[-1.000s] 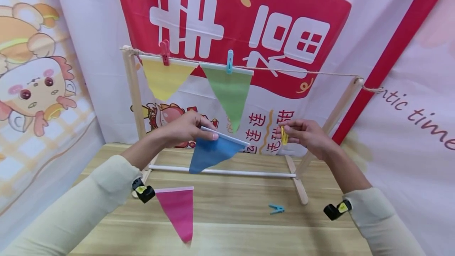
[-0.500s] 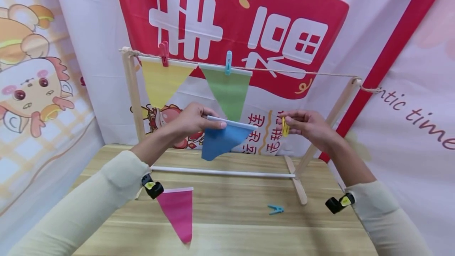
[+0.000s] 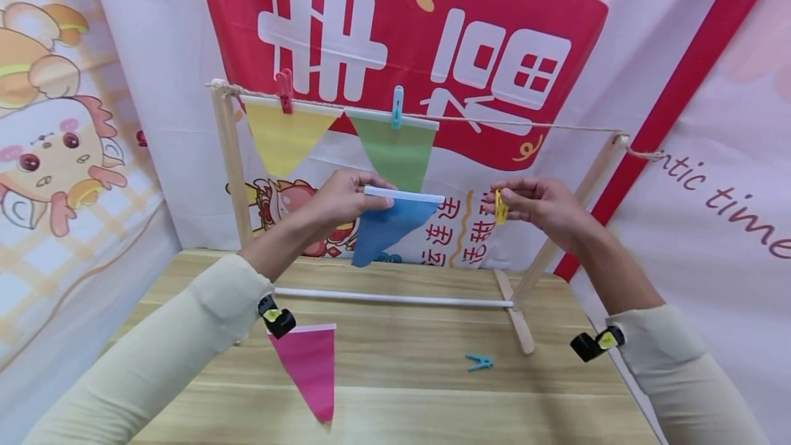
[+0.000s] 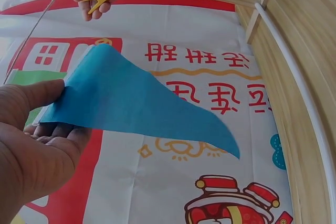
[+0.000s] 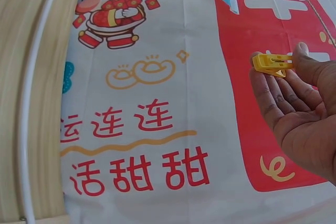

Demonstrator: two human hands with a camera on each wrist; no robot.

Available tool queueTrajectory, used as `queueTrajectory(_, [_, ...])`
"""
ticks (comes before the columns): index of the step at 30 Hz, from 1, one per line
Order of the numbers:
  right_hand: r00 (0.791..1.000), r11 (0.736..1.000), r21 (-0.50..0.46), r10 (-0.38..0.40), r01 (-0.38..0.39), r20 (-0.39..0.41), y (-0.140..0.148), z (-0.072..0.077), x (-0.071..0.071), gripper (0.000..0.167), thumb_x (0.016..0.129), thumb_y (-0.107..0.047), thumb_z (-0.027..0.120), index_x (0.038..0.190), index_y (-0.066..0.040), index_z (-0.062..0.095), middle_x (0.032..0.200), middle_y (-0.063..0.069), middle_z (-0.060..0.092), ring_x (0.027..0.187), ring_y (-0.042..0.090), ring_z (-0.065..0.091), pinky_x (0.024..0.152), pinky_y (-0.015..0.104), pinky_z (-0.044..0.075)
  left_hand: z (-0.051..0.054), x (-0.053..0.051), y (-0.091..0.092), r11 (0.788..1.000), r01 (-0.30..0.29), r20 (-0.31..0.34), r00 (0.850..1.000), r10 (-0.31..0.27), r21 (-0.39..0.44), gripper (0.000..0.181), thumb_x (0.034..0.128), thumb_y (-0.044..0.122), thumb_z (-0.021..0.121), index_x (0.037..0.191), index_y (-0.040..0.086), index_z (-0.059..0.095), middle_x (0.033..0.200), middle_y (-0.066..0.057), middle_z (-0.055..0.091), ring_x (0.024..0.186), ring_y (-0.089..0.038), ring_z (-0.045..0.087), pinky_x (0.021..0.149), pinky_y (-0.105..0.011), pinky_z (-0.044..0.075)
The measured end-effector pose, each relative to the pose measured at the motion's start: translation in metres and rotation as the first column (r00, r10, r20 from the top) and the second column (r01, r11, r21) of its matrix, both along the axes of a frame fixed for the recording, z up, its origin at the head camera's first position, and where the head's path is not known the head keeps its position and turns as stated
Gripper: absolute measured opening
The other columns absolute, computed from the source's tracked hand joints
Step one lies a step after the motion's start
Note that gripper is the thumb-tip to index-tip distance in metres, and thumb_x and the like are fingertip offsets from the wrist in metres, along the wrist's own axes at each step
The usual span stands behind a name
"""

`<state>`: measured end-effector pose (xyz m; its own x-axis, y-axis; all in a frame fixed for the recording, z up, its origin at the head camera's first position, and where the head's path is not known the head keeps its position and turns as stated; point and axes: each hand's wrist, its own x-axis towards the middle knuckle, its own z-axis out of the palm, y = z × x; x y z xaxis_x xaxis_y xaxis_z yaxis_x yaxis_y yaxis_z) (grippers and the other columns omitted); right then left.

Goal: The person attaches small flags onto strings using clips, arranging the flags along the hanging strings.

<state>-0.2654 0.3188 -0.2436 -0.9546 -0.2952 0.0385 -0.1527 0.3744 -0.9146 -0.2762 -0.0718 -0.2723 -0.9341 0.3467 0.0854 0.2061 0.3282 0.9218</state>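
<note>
In the head view my left hand (image 3: 346,199) pinches a blue triangular pennant (image 3: 392,225) by the left end of its white top edge. The pennant hangs below the rope (image 3: 525,123), in front of the lower part of a green pennant (image 3: 395,150). To the right, my right hand (image 3: 546,211) pinches a yellow clothespin (image 3: 501,207) between thumb and fingers, apart from the rope. A blue clothespin (image 3: 397,107) clips the green pennant to the rope; a red clothespin (image 3: 285,91) clips a yellow pennant (image 3: 287,136) at the left.
A pink pennant (image 3: 312,369) and a loose blue clothespin (image 3: 478,362) lie on the wooden table (image 3: 408,411). The rope runs between two wooden posts, the right post (image 3: 593,177) and the left post (image 3: 231,163). A white rod (image 3: 395,299) joins them low down. A printed cloth backdrop hangs behind.
My left hand has raised the blue pennant up and to the right, its top edge now nearly level. My right hand has risen slightly with the yellow clothespin.
</note>
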Motion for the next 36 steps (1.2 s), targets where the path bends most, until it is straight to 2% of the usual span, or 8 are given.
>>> queueTrajectory(6, [1.000, 1.000, -0.003, -0.003, 0.003, -0.021, 0.000, 0.005, 0.002, 0.038, 0.112, -0.036, 0.072, 0.146, -0.018, 0.070, 0.133, -0.004, 0.082, 0.122, 0.019, 0.081, 0.104, 0.025, 0.065, 0.002, 0.000, 0.006, 0.999, -0.041, -0.001, 0.999, 0.041, 0.027, 0.040, 0.1062, 0.029, 0.081, 0.141, 0.010, 0.076, 0.146, -0.012, 0.073, 0.139, -0.042, 0.068, 0.124, -0.071, 0.050])
queueTrajectory(12, [0.999, 0.999, -0.032, 0.015, -0.017, -0.048, -0.002, 0.014, 0.003, 0.035, 0.112, -0.032, 0.072, 0.143, -0.017, 0.072, 0.128, -0.006, 0.084, 0.119, 0.018, 0.082, 0.101, 0.024, 0.066, 0.003, 0.002, 0.010, 0.994, -0.058, -0.022, 0.998, 0.061, 0.087, 0.041, 0.1025, 0.032, 0.086, 0.139, 0.014, 0.081, 0.145, -0.009, 0.077, 0.136, -0.042, 0.072, 0.121, -0.070, 0.053])
queueTrajectory(19, [0.996, 0.998, -0.050, 0.040, -0.044, -0.074, -0.008, 0.022, 0.003, 0.036, 0.111, -0.030, 0.073, 0.143, -0.015, 0.074, 0.127, -0.004, 0.085, 0.117, 0.018, 0.083, 0.101, 0.024, 0.066, 0.002, 0.001, 0.018, 0.999, -0.019, -0.064, 0.998, 0.022, 0.040, 0.041, 0.1071, 0.030, 0.080, 0.144, 0.013, 0.078, 0.148, -0.011, 0.074, 0.137, -0.043, 0.071, 0.119, -0.070, 0.055])
queueTrajectory(22, [0.996, 0.999, -0.041, 0.028, -0.032, -0.083, -0.012, 0.023, 0.003, 0.036, 0.111, -0.032, 0.074, 0.143, -0.015, 0.074, 0.129, -0.002, 0.084, 0.117, 0.017, 0.082, 0.101, 0.026, 0.066, 0.002, 0.001, 0.020, 0.999, -0.009, -0.051, 0.999, 0.011, 0.047, 0.041, 0.1090, 0.028, 0.078, 0.147, 0.012, 0.076, 0.150, -0.013, 0.074, 0.140, -0.045, 0.070, 0.120, -0.071, 0.054])
queueTrajectory(26, [0.995, 1.000, -0.025, -0.002, -0.001, -0.099, -0.017, 0.028, 0.002, 0.038, 0.110, -0.034, 0.074, 0.144, -0.016, 0.074, 0.130, -0.001, 0.084, 0.118, 0.019, 0.082, 0.101, 0.028, 0.067, 0.002, -0.001, 0.024, 0.996, -0.030, -0.026, 0.999, 0.033, 0.086, 0.042, 0.1094, 0.029, 0.077, 0.148, 0.013, 0.073, 0.150, -0.012, 0.075, 0.143, -0.045, 0.068, 0.123, -0.071, 0.051])
queueTrajectory(30, [0.994, 1.000, -0.027, -0.016, 0.013, -0.108, -0.021, 0.035, 0.003, 0.038, 0.110, -0.034, 0.074, 0.143, -0.016, 0.075, 0.129, -0.004, 0.084, 0.118, 0.019, 0.082, 0.100, 0.028, 0.067, 0.002, -0.002, 0.027, 0.991, -0.060, -0.029, 0.997, 0.064, 0.120, 0.044, 0.1085, 0.030, 0.078, 0.149, 0.014, 0.072, 0.150, -0.010, 0.075, 0.142, -0.042, 0.069, 0.123, -0.069, 0.052])
queueTrajectory(36, [0.993, 0.999, -0.032, -0.023, 0.019, -0.119, -0.026, 0.044, 0.005, 0.041, 0.109, -0.036, 0.075, 0.145, -0.016, 0.074, 0.128, -0.003, 0.085, 0.116, 0.018, 0.083, 0.100, 0.028, 0.067, 0.002, -0.005, 0.035, 0.972, -0.099, -0.006, 0.995, 0.102, 0.211, 0.044, 0.1070, 0.033, 0.080, 0.146, 0.014, 0.075, 0.148, -0.009, 0.076, 0.138, -0.040, 0.073, 0.123, -0.066, 0.053])
